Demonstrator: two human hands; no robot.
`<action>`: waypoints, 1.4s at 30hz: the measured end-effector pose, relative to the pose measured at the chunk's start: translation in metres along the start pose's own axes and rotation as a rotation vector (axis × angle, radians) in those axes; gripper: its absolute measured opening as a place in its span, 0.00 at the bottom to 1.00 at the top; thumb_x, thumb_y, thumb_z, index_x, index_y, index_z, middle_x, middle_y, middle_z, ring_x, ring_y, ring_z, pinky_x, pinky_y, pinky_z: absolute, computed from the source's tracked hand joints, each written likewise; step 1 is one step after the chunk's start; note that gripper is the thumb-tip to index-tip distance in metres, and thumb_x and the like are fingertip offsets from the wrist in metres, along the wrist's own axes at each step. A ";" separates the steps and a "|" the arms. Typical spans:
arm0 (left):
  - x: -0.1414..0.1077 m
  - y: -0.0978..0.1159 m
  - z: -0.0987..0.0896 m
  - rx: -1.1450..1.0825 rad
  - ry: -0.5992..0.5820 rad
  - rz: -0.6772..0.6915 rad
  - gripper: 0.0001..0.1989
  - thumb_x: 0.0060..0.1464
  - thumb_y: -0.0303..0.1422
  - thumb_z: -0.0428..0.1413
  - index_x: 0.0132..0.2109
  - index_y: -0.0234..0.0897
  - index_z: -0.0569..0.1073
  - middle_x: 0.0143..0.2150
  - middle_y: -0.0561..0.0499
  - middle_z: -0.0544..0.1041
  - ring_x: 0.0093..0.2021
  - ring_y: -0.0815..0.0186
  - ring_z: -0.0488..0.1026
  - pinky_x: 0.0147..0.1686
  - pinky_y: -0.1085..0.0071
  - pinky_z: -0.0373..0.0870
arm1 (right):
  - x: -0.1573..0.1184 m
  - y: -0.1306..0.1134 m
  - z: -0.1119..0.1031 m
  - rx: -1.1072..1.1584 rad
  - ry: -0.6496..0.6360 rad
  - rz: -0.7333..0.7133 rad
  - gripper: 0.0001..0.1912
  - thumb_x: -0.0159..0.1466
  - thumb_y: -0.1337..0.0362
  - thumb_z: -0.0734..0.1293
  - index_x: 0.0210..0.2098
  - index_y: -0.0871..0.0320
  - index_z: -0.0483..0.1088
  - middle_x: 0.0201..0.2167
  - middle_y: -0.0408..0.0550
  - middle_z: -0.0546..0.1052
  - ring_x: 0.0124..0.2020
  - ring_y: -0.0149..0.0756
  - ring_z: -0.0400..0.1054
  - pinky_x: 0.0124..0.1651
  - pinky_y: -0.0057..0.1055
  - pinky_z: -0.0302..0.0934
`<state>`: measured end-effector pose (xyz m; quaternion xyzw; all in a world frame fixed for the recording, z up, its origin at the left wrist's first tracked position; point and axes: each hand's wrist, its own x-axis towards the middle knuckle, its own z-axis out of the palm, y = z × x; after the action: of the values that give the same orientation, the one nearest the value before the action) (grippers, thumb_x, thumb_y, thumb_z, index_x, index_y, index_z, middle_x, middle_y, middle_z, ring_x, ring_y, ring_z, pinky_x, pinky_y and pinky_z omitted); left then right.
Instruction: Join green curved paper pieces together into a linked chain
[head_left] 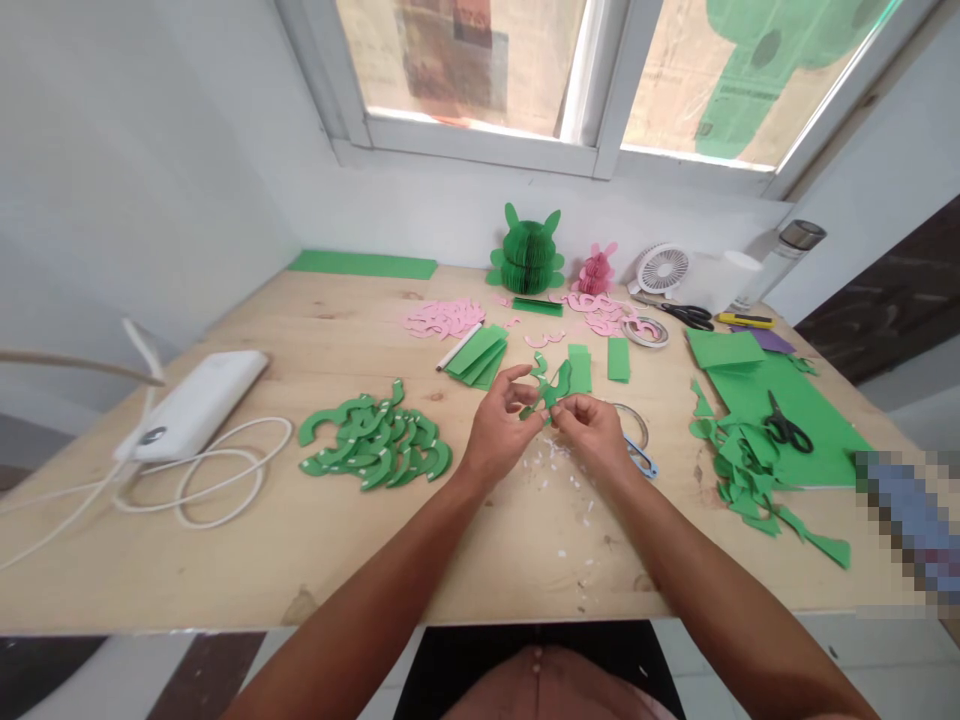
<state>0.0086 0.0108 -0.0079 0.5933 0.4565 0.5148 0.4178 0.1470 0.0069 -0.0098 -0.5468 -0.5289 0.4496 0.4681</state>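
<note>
The left hand (499, 430) and right hand (592, 435) are both closed in a pinch, their fingertips gripping a small green paper cutout (553, 388) above the middle of the worktop (225, 560). Much is already cut: a heap of green crescents (375, 440) lies nearby, with pink crescents (442, 318) farther off. A green honeycomb paper figure (527, 252) stands assembled, while green card (739, 400) and offcuts (739, 470) remain at right.
</note>
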 end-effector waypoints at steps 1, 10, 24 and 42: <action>-0.001 0.002 -0.001 0.049 0.026 0.042 0.25 0.45 0.29 0.57 0.52 0.39 0.63 0.41 0.48 0.74 0.44 0.64 0.71 0.45 0.64 0.66 | 0.000 0.000 0.000 -0.001 0.013 -0.003 0.11 0.51 0.57 0.66 0.20 0.59 0.67 0.15 0.40 0.66 0.17 0.27 0.56 0.21 0.25 0.50; -0.010 0.018 -0.001 0.573 0.181 0.556 0.03 0.48 0.27 0.56 0.31 0.40 0.73 0.48 0.47 0.72 0.57 0.54 0.60 0.53 0.52 0.57 | 0.002 -0.003 -0.002 0.015 0.146 -0.029 0.12 0.51 0.56 0.67 0.22 0.59 0.68 0.19 0.42 0.70 0.21 0.29 0.60 0.25 0.26 0.54; -0.011 0.016 -0.001 0.845 0.246 0.646 0.07 0.49 0.28 0.55 0.35 0.44 0.76 0.53 0.47 0.70 0.60 0.50 0.56 0.55 0.47 0.50 | -0.001 -0.003 0.001 -0.011 0.156 -0.063 0.11 0.52 0.56 0.66 0.23 0.59 0.68 0.19 0.43 0.70 0.22 0.30 0.60 0.25 0.27 0.55; -0.008 0.011 -0.001 0.893 0.163 0.621 0.05 0.50 0.30 0.55 0.29 0.41 0.75 0.48 0.48 0.74 0.57 0.50 0.60 0.54 0.47 0.49 | -0.002 -0.002 0.003 0.015 0.102 -0.056 0.10 0.51 0.58 0.67 0.22 0.59 0.69 0.18 0.41 0.69 0.20 0.29 0.59 0.25 0.27 0.54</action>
<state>0.0084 0.0009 0.0007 0.7779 0.4650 0.4145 -0.0830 0.1441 0.0050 -0.0085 -0.5505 -0.5162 0.4118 0.5108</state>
